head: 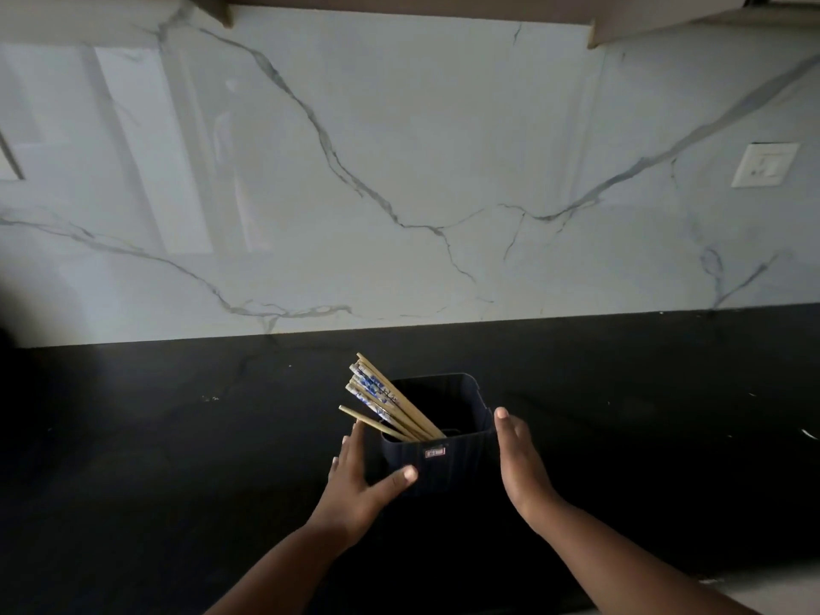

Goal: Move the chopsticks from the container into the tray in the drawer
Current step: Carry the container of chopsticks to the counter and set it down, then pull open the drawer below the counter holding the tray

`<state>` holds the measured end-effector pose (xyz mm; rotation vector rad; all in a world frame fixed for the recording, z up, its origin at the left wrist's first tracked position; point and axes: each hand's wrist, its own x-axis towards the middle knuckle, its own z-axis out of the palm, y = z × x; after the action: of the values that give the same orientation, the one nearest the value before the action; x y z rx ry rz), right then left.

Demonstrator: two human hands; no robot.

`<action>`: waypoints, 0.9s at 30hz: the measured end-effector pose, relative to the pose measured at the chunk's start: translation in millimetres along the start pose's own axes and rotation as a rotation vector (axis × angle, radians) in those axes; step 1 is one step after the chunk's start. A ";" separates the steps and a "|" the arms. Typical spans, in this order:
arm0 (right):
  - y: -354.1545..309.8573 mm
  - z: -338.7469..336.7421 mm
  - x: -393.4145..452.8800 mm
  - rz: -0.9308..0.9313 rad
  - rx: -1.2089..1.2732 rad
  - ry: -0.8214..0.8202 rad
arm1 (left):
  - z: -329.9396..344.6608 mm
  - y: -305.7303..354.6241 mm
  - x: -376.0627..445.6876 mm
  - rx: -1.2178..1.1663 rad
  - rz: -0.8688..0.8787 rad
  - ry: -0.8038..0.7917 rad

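Observation:
A dark ribbed container (437,459) stands on the black countertop (177,437), with a small label on its near wall. Several wooden chopsticks (381,399), some with blue-and-white tops, lean out over its left rim. My left hand (359,481) lies against the container's left side, thumb across the front wall, fingers spread. On the container's right side, my right hand (521,463) is flat and upright, its fingers touching the right edge. Both hands flank the container. No drawer or tray is in view.
A glossy white marbled backsplash (399,170) rises behind the counter. A white wall socket (764,165) sits at the right. Cabinet undersides run along the top. The counter's front edge shows pale at the bottom right.

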<state>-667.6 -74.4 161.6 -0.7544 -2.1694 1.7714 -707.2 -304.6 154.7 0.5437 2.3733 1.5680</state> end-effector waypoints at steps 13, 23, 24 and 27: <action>56.0 -19.2 -81.9 -0.221 -0.333 -0.213 | 20.8 -57.9 -51.4 0.977 -0.109 0.090; 145.6 -59.9 -155.4 -1.032 -1.100 -0.298 | 48.2 -51.2 -65.2 1.035 -0.266 0.166; 154.1 -60.4 -159.6 -1.080 -1.112 -0.321 | 50.6 -51.2 -66.9 1.036 -0.264 0.171; 176.5 -56.6 -169.2 -1.127 -1.168 -0.441 | 50.8 -52.2 -67.1 1.030 -0.258 0.169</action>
<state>-456.0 -93.3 27.8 0.7511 -2.8347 0.0309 -635.4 -310.1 86.6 0.2399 3.0973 0.1939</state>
